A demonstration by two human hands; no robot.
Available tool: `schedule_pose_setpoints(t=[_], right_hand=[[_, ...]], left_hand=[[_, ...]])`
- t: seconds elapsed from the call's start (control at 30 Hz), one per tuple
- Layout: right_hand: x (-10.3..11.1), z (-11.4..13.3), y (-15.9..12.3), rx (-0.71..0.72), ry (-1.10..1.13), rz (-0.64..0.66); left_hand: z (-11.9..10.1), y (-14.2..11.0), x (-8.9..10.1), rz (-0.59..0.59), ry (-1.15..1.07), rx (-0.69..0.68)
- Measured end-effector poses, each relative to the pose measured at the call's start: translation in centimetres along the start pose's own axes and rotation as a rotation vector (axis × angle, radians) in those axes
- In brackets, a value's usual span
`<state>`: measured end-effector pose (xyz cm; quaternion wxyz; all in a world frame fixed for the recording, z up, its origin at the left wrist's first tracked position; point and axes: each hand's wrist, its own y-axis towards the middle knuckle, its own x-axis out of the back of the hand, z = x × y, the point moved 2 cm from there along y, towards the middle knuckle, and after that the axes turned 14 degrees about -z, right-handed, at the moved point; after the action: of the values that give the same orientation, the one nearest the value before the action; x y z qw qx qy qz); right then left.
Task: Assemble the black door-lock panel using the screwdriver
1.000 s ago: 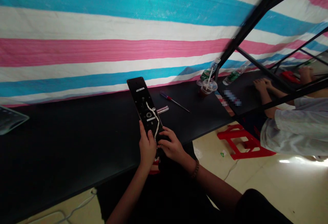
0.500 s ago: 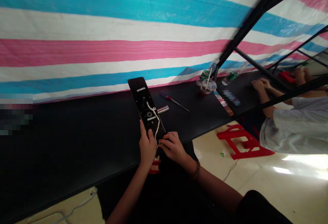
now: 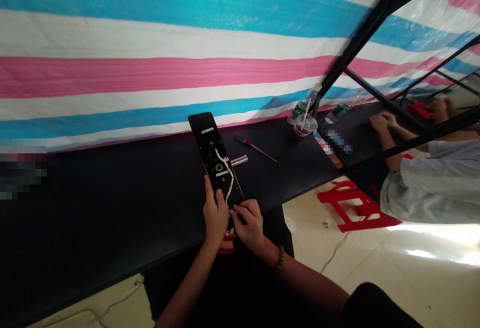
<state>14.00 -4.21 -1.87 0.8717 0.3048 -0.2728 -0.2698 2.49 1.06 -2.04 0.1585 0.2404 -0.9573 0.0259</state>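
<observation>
A long black door lock panel (image 3: 203, 143) lies back side up on the table, its near end jutting over the front edge. A white cable (image 3: 231, 180) runs along it, and a silver handle (image 3: 240, 160) sticks out from its right side. My left hand (image 3: 215, 218) grips the panel's left edge near the lower end, thumb on top. At the lower right corner, my right hand (image 3: 250, 222) has its fingertips pinched together against the panel; whatever small thing they hold is too small to make out. A screwdriver (image 3: 257, 149) with a purple-and-red grip rests right of the panel.
On the black table (image 3: 112, 193), a plastic cup with a straw (image 3: 304, 127) and a bottle (image 3: 300, 109) stand at the back right. A black metal frame (image 3: 339, 65) rises beside them. Another person's arms (image 3: 392, 140) rest on the adjoining table, above a red stool (image 3: 352, 213).
My right hand has shifted slightly down and left at the panel's lower corner, with its wrist turned. My left hand and the panel stay nearly still.
</observation>
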Motion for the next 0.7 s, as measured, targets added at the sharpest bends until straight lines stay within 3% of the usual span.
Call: schedule_pose_setpoints(t=[0.3, 0.47, 0.57, 0.7], right_hand=[[1.3, -0.9, 0.1, 0.032, 0.022, 0.231], [1.6, -1.8, 0.3, 0.103, 0.013, 0.310], [1.5, -1.9, 0.4, 0.152, 0.045, 0.316], [0.9, -1.6, 0.2, 0.208, 0.078, 0.211]], left_hand=[[0.3, -0.6, 0.3, 0.092, -0.189, 0.036], [0.7, -1.0, 0.5, 0.080, -0.235, 0.009], [0.9, -1.1, 0.5, 0.070, -0.240, -0.016], [0.9, -1.1, 0.4, 0.039, -0.237, -0.013]])
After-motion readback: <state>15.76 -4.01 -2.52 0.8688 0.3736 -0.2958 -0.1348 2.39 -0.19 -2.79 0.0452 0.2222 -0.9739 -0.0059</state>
